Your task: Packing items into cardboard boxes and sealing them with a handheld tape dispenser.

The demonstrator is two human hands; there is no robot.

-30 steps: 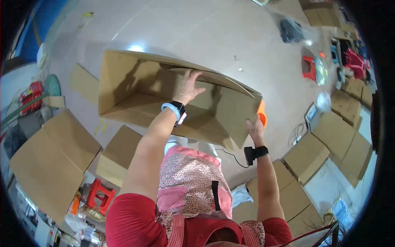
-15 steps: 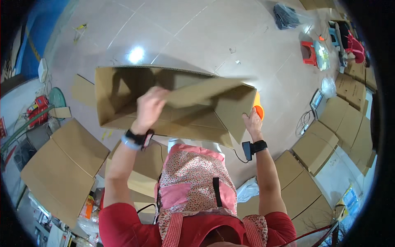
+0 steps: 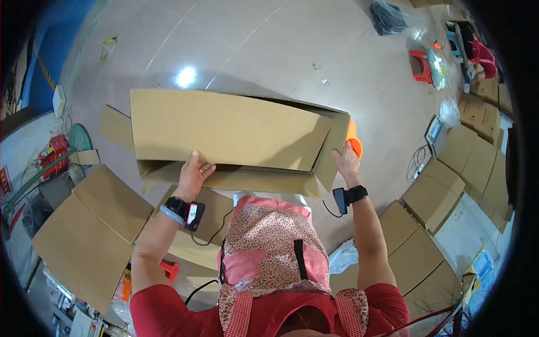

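A big brown cardboard box (image 3: 264, 181) sits right in front of the person, and a wide flap (image 3: 224, 126) lies over most of its top. A dark gap shows along the near side, and a thin one at the far right. The left hand (image 3: 192, 177) is at about seven o'clock on the box, at the flap's near edge. Its fingers are a bit apart and partly bent, and one tip lies on top of the flap; I cannot tell if they pinch it. The right hand (image 3: 346, 161) is at about four o'clock, by the end of the box. Its fingers are curled next to an orange thing (image 3: 353, 139), which sits at three o'clock against the box, but I cannot tell how tight they are or what they grip. Around the box, a flat bit of cardboard (image 3: 115, 124) lies at nine o'clock, an open box (image 3: 92, 224) is at eight, the flowery apron (image 3: 275, 230) is near six, and a red stool (image 3: 418, 66) stands at two, on the shiny floor (image 3: 281, 50).
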